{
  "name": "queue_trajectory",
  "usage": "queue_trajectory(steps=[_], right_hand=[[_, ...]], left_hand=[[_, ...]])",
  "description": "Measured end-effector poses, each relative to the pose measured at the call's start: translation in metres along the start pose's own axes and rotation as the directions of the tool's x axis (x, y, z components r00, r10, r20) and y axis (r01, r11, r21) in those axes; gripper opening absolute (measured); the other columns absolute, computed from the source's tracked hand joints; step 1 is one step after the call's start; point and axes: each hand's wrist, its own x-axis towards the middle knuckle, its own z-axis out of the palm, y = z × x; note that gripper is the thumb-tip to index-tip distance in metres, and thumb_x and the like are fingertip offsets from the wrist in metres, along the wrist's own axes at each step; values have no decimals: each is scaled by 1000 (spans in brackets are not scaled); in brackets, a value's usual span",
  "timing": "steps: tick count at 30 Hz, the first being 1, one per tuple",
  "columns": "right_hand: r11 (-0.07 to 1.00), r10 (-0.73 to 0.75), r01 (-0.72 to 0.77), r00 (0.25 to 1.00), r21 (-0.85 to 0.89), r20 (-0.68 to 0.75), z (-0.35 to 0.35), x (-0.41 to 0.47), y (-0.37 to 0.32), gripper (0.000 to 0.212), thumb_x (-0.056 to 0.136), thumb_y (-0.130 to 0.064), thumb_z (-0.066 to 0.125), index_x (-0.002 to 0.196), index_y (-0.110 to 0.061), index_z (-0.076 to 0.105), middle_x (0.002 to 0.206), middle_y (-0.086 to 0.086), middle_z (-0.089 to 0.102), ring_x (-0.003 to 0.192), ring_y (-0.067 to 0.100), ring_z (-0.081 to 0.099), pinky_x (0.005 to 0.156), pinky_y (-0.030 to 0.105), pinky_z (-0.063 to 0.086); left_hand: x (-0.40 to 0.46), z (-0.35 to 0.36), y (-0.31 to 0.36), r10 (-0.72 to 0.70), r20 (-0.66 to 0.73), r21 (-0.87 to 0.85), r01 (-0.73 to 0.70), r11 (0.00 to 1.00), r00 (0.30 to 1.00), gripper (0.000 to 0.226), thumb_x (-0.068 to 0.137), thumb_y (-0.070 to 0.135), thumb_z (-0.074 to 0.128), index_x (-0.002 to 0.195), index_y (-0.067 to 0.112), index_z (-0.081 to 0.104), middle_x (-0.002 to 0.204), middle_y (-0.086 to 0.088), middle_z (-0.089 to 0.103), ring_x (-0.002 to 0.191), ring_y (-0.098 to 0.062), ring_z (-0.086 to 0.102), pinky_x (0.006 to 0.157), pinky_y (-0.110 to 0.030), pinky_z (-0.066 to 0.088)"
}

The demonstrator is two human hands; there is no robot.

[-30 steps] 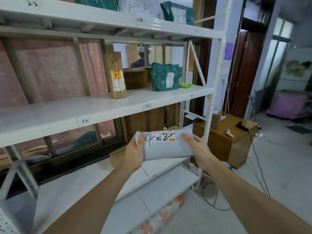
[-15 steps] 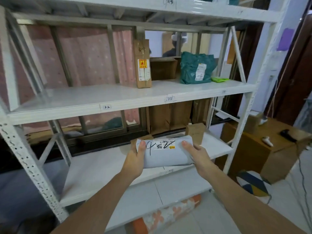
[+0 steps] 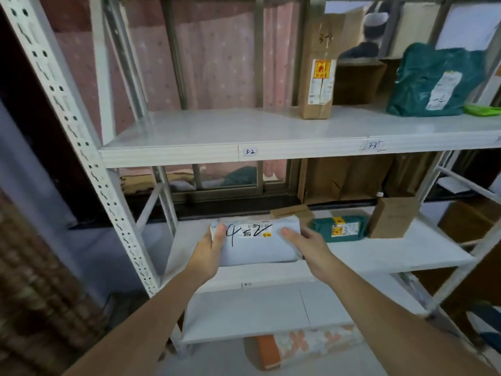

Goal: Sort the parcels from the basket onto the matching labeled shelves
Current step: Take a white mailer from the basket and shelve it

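Both of my hands hold a grey parcel [image 3: 257, 246] marked "4-2" in black pen, with a barcode label on top. My left hand [image 3: 210, 249] grips its left end, thumb on top. My right hand [image 3: 306, 246] grips its right end the same way. The parcel hovers over the left part of a lower white shelf [image 3: 379, 256] of the metal rack. The shelf above [image 3: 217, 131] carries edge labels "3-2" [image 3: 250, 151] and "3-3" [image 3: 372, 146].
On the lower shelf, right of the parcel, lie a green parcel [image 3: 339, 228] and a small brown box [image 3: 393, 217]; another brown box [image 3: 294, 213] sits behind. The upper shelf holds a tall cardboard box [image 3: 318, 77] and a green bag [image 3: 433, 80]. A perforated rack post [image 3: 81, 147] stands left.
My view has swung left and down along the rack. The parcel, held in both hands as before, now sits over the lower shelf's left section, near the green parcel.
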Motion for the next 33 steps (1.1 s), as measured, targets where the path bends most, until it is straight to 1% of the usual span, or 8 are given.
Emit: queue_trajectory(steps=[3,7,10,13,18,24,27,33], right_hand=[[999,27,-24,996,-40,83,21,26,6,41,86,-38,78,124,-26,68,115,-4,76,108,18,71,95,40,58],[993,66,-44,977,-113,204,42,62,20,41,88,-32,78,127,-23,66,117,-3,75,105,15,72,87,35,60],[984,104,-59,958,-169,266,51,91,46,39,85,-25,81,123,-21,68,111,-2,77,100,15,74,76,28,59],[960,165,-73,928,-272,334,58,124,81,51,79,-28,87,126,-22,67,113,-5,76,106,17,72,90,38,60],[908,254,-103,906,-407,338,75,173,152,92,71,-18,92,150,-10,47,127,5,70,98,6,65,75,9,49],[898,233,-101,935,-429,268,91,229,238,152,17,-72,89,152,-18,46,109,3,74,93,20,68,92,43,59],[874,221,-81,944,-479,243,102,261,271,149,15,-83,83,149,-27,50,102,4,75,95,30,72,83,50,61],[719,207,-27,962,-694,177,140,271,247,89,65,-31,94,143,-26,50,95,3,73,85,22,69,73,33,57]], left_hand=[[20,-13,-31,-101,-8,-108,100,989,995,94,83,89,28,149,22,40,133,-5,60,119,-23,58,103,-42,47],[29,-17,-57,-234,-87,-206,213,955,968,35,108,45,40,123,14,35,113,0,48,101,-13,50,81,-22,38],[37,-12,-87,-282,-123,-217,251,943,952,33,107,42,45,114,10,41,107,-11,52,90,-14,50,73,-19,40],[45,-5,-122,-349,-179,-209,311,927,920,31,104,41,52,108,11,49,99,-12,57,89,-19,52,74,-24,41],[59,3,-162,-384,-220,-169,352,920,897,8,102,22,60,95,19,55,83,-4,56,79,-18,53,70,-28,41],[96,6,-210,-483,-132,-37,483,875,865,34,71,9,91,87,21,64,76,4,71,76,-16,66,69,-36,57],[121,2,-227,-478,-149,101,494,864,866,32,80,17,86,105,18,67,93,8,72,88,-18,69,76,-34,58],[169,1,-269,-456,-208,204,494,845,865,41,84,16,81,120,9,63,113,-11,71,100,-29,63,80,-32,48]])
